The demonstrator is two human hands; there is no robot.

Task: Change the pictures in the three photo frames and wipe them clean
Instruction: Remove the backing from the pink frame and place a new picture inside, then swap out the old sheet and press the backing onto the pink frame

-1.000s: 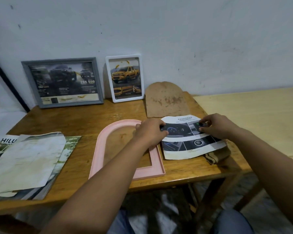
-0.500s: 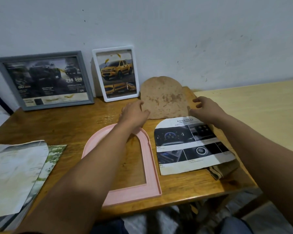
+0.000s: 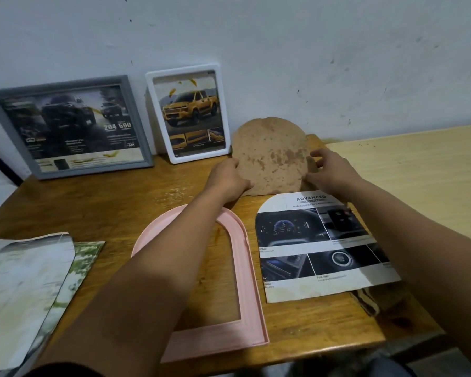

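From the head camera, I look down on a wooden table (image 3: 98, 202) set against a scuffed white wall (image 3: 283, 50). Both of my arms reach forward to an arched brown backing board (image 3: 271, 151) lying flat at the table's far edge. My left hand (image 3: 226, 178) takes its left edge, thumb on top of the board, the other fingers hidden from me. My right hand (image 3: 328, 172) takes the right edge, thumb pressing the near corner and fingers curled over the side.

Nearer me, an empty pink arched frame (image 3: 245, 270) lies flat under my left forearm. Just right of it sits an arch-cut car-interior print (image 3: 318, 248) headed "ADVANCED", partly covering a striped brown cloth (image 3: 370, 303) at the table's near right corner.

Against the wall lean a grey frame (image 3: 65, 126) holding a dark truck advert and, beside it, a white frame (image 3: 188, 115) with a yellow pickup. Loose printed sheets (image 3: 25, 281) lie at the left edge. A paler table (image 3: 419, 172) adjoins on the right.
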